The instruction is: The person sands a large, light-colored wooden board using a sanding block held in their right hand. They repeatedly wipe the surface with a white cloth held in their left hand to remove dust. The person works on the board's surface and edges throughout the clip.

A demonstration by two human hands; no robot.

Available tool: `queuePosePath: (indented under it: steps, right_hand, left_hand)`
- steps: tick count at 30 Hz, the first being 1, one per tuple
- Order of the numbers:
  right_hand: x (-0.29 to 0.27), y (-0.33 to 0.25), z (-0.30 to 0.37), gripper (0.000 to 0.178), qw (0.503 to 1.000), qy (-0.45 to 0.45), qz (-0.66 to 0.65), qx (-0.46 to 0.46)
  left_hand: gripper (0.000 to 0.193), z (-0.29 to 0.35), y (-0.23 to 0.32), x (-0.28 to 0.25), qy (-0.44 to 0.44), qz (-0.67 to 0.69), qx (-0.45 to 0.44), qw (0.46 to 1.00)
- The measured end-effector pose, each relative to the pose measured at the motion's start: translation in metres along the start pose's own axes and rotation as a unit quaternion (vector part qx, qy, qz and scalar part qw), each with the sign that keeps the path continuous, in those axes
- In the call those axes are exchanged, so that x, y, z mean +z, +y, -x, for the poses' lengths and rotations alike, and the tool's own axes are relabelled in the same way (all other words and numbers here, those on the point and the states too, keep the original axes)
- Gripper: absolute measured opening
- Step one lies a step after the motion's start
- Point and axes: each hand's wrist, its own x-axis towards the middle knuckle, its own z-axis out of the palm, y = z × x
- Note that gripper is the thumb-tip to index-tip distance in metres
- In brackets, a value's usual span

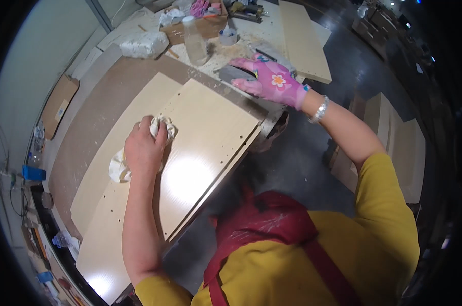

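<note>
My bare left hand [145, 145] is closed on a crumpled off-white cloth [119, 167], pressed against the pale wooden panels. Under it lies a pale panel [205, 117] with small drilled holes near its edges, beside another pale panel [101, 219] on its left. At the far end of the work surface, my right hand [274, 81] wears a pink flowered glove. Its thumb and fingers lie around the sides of a flat grey pad [230, 74]; the exact material of the pad is hard to make out.
Beyond the panels stand a clear bottle [194, 43], a tape roll [228, 36], a cardboard box [218, 25] of odds and ends and a plastic-wrapped bundle [145, 46]. A long board [305, 43] lies at the far right. More boards [394, 137] stand low on the right.
</note>
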Motion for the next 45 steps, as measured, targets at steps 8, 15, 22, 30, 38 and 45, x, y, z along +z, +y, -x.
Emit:
queuePosePath:
  steps: [8,15,22,30,38,45]
  right_hand:
    - [0.056,-0.033,-0.132,0.061,0.993,-0.112,0.04,-0.006]
    - [0.069,-0.071,-0.104,0.056,0.986,-0.067,0.094,-0.119]
    - [0.017,-0.076,-0.159,0.056,0.974,-0.182,0.115,-0.064]
    - [0.098,-0.16,-0.118,0.042,0.957,-0.207,0.004,-0.205]
    - [0.045,-0.091,-0.124,0.055,0.969,-0.187,0.034,-0.159]
    - [0.16,-0.301,-0.067,0.039,0.929,-0.097,-0.13,-0.333]
  left_hand:
    - [0.031,-0.003,0.006,0.004,0.022,-0.016,0.047,0.999]
    - [0.032,-0.004,0.0,0.003,-0.014,-0.02,0.017,1.0]
    - [0.033,0.048,-0.011,-0.053,-0.031,0.059,0.064,0.996]
    - [0.02,0.19,-0.075,-0.1,0.015,0.004,-0.024,1.0]
    - [0.022,0.188,-0.074,-0.1,0.049,0.008,-0.014,0.999]
    - [0.023,0.185,-0.08,-0.1,0.057,-0.01,0.041,0.997]
